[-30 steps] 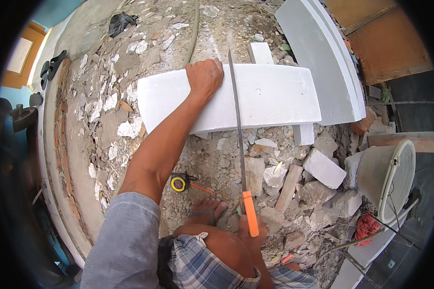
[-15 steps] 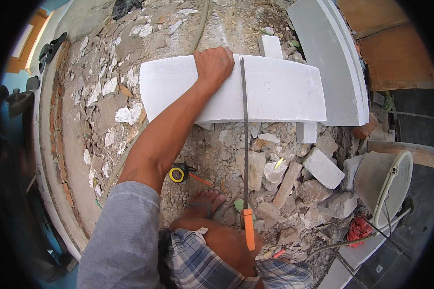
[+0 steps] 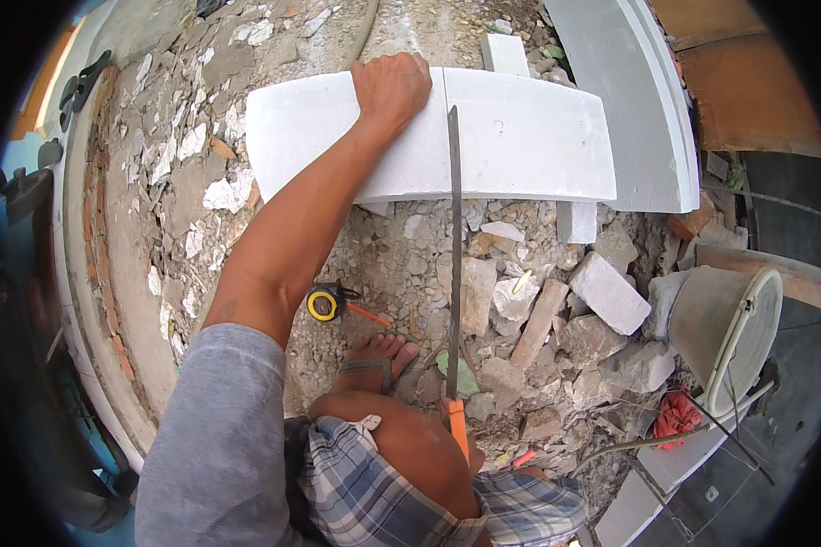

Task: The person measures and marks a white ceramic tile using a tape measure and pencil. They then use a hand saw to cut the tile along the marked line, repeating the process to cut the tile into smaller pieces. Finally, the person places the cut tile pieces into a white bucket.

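Note:
My left hand (image 3: 391, 91) grips the far edge of a white lightweight block (image 3: 529, 137), fingers curled over it, just left of a thin cut line. The block lies crosswise, propped on smaller white pieces (image 3: 576, 221). A long saw blade (image 3: 455, 246) crosses the block's near edge, its tip resting short of the far edge. My right hand (image 3: 473, 453) is wrapped round the saw's orange handle (image 3: 456, 421), mostly hidden by my knee. A yellow-and-black tape measure (image 3: 324, 303) lies on the rubble with an orange pencil-like stick (image 3: 368, 312) beside it.
Broken bricks and stones (image 3: 611, 301) cover the ground to the right, near a pale bucket (image 3: 702, 324) and red plastic (image 3: 673, 415). Large white slabs (image 3: 625, 118) lean at upper right. A hose (image 3: 368, 32) runs beyond the block; dark sandals (image 3: 89, 82) lie at upper left.
The saw has been drawn back toward me, its tip moving from beyond the block's far edge onto its face. My left hand stays on the block. The whole view has shifted slightly.

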{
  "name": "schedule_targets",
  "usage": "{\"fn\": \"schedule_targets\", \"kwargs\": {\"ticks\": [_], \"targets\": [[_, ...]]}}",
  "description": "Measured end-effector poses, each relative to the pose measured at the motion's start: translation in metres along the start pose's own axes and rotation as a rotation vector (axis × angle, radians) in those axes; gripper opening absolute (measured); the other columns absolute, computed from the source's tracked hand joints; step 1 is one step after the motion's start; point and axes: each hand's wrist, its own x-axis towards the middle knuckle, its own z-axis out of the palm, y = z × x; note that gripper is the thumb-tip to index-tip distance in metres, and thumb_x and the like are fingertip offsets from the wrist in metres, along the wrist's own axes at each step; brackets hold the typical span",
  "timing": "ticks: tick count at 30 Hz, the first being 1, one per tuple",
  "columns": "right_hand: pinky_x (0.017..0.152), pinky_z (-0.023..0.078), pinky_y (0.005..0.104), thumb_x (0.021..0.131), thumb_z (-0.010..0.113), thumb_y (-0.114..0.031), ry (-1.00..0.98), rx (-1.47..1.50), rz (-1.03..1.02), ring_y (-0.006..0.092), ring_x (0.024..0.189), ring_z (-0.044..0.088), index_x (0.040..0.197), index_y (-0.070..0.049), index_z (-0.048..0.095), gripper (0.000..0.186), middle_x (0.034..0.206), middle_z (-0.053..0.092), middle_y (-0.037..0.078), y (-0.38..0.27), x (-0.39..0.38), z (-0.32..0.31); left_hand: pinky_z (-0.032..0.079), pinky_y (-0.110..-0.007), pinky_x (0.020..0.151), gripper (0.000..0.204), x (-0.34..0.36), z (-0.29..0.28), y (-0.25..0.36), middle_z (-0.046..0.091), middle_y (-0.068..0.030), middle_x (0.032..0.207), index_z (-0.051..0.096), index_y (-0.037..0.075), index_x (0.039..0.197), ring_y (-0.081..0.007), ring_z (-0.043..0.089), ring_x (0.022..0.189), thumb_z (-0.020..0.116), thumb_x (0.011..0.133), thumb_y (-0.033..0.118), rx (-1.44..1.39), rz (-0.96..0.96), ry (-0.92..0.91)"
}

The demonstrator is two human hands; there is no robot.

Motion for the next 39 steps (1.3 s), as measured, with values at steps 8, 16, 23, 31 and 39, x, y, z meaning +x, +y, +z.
{"fn": "schedule_targets", "kwargs": {"ticks": [8, 16, 23, 31, 39], "targets": [[0.049, 0.045, 0.0395, 0.095, 0.072, -0.023, -0.042, 0.318, 0.093, 0.0246, 0.049, 0.059, 0.083, -0.002, 0.060, 0.027, 0.058, 0.057, 0.009, -0.089, 0.128, 0.015, 0.046, -0.055, 0.072, 0.051, -0.011, -0.004, -0.010, 0.069, -0.0263, 0.068, 0.073, -0.002, 0.068, -0.0432, 0.067, 0.063, 0.049, 0.100, 0.030, 0.089, -0.031, -0.101], [0.049, 0.046, 0.0374, 0.094, 0.072, -0.022, 0.011, 0.203, 0.047, 0.0236, 0.046, 0.057, 0.077, -0.001, 0.058, 0.030, 0.056, 0.054, 0.008, -0.056, 0.085, 0.005, 0.046, -0.054, 0.076, 0.051, 0.005, -0.005, 0.006, 0.069, -0.0268, 0.069, 0.073, -0.002, 0.069, -0.0438, 0.068, 0.065, 0.049, 0.101, 0.030, 0.034, -0.030, -0.050], [0.049, 0.047, 0.0355, 0.093, 0.075, -0.026, -0.034, 0.058, 0.021, 0.0233, 0.047, 0.059, 0.077, -0.001, 0.057, 0.034, 0.057, 0.055, 0.008, -0.052, 0.060, -0.005, 0.046, -0.054, 0.076, 0.052, 0.004, -0.008, 0.000, 0.069, -0.0269, 0.069, 0.073, -0.001, 0.068, -0.0434, 0.067, 0.064, 0.049, 0.101, 0.030, 0.068, -0.041, -0.103], [0.049, 0.044, 0.0365, 0.096, 0.071, -0.021, -0.045, 0.369, 0.057, 0.0183, 0.050, 0.056, 0.078, 0.000, 0.057, 0.031, 0.058, 0.054, 0.009, -0.099, 0.157, 0.010, 0.045, -0.055, 0.070, 0.051, 0.008, -0.002, -0.007, 0.069, -0.0261, 0.067, 0.071, -0.001, 0.064, -0.0437, 0.066, 0.061, 0.050, 0.099, 0.029, 0.034, 0.001, -0.005], [0.051, 0.047, 0.0349, 0.094, 0.073, -0.021, -0.048, 0.129, 0.046, 0.0194, 0.050, 0.059, 0.079, 0.000, 0.060, 0.029, 0.058, 0.055, 0.009, -0.003, -0.002, -0.015, 0.040, -0.050, 0.072, 0.044, 0.000, 0.003, -0.001, 0.070, -0.0251, 0.070, 0.073, 0.002, 0.066, -0.0403, 0.066, 0.062, 0.051, 0.096, 0.024, 0.031, 0.002, -0.004]]}}
